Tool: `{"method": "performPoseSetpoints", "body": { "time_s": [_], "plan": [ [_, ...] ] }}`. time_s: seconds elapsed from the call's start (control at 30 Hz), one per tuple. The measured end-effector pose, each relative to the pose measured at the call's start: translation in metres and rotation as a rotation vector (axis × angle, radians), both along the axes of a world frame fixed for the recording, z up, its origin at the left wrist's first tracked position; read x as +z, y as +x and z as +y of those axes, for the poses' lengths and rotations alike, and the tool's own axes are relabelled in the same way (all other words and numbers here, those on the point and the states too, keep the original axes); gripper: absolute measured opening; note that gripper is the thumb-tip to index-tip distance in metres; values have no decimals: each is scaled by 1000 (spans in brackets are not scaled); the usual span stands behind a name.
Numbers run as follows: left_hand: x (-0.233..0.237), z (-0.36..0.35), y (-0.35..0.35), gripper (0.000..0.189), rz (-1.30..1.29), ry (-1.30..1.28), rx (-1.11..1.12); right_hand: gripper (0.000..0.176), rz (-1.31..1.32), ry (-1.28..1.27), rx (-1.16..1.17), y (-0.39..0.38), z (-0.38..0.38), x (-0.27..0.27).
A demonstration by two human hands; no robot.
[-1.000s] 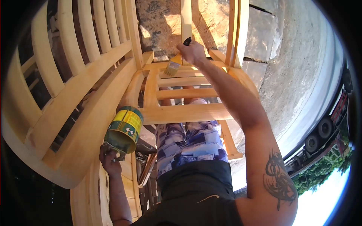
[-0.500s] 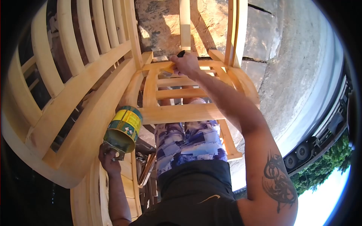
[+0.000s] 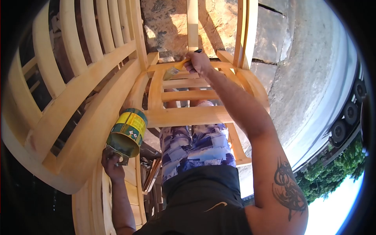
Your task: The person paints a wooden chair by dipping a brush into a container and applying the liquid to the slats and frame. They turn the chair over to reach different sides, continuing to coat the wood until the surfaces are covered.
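Observation:
My right hand is closed on a paintbrush with a yellow handle and dark end. Its bristles point down and left, right at the corner of a slatted wooden frame. My left hand is closed at the mouth of a green and yellow paint can, around a bent metal piece at the rim. The can is tilted, its open mouth facing me, and its inside looks coated. Beside the can stands the slatted wooden bench at the left, in pale bare-looking wood.
More wooden posts rise at the far side, above sunlit stone ground. Thin wood strips lie below the can. A paved road runs along the right, with a large wheeled vehicle on it and greenery behind.
My right hand has turned and shifted slightly right, so the brush now angles down and left with its bristles in sight. The can stays nearly still. The vehicle's wheels have moved along the road.

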State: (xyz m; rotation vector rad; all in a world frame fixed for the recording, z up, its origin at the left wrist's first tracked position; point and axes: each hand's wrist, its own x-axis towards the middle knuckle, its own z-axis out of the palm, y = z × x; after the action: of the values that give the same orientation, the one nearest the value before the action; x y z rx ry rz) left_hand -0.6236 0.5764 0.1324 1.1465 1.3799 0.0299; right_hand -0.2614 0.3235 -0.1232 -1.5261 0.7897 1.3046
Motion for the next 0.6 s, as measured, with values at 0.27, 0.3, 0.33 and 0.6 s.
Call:
{"method": "performPoseSetpoints", "body": {
  "time_s": [0.27,0.3,0.33,0.6],
  "plan": [
    [-3,-1,2,42,-30,0,-1,23,-16,82,74,-1,14,2],
    [-1,-1,3,42,-26,-1,12,24,-41,36,42,5,11,-1],
    [-1,0,4,42,-26,-4,0,24,-40,24,112,7,12,-3],
    [1,-4,11,39,-14,16,-6,23,52,32,42,-1,7,-4]
  ]
}}
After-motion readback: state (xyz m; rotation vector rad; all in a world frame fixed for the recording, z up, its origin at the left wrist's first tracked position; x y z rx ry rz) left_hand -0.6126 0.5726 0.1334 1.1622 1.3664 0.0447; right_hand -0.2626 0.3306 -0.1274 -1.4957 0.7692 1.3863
